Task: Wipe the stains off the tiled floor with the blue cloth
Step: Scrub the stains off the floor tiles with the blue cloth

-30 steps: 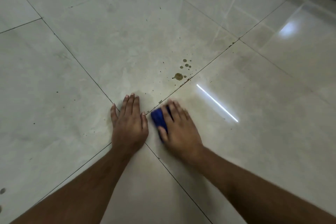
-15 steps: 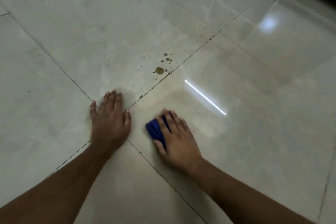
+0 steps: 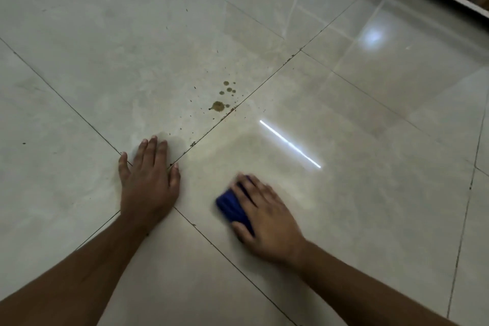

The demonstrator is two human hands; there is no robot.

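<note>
Head view looks down on pale glossy floor tiles (image 3: 79, 61). Brown stains (image 3: 218, 106) sit just beside a grout line. Nearer the person than those stains, the left hand (image 3: 149, 182) lies flat, fingers straight. Further right of it, apart from the stains, the right hand (image 3: 267, 216) presses the blue cloth (image 3: 231, 206) down, thumb curled round its edge.
</note>
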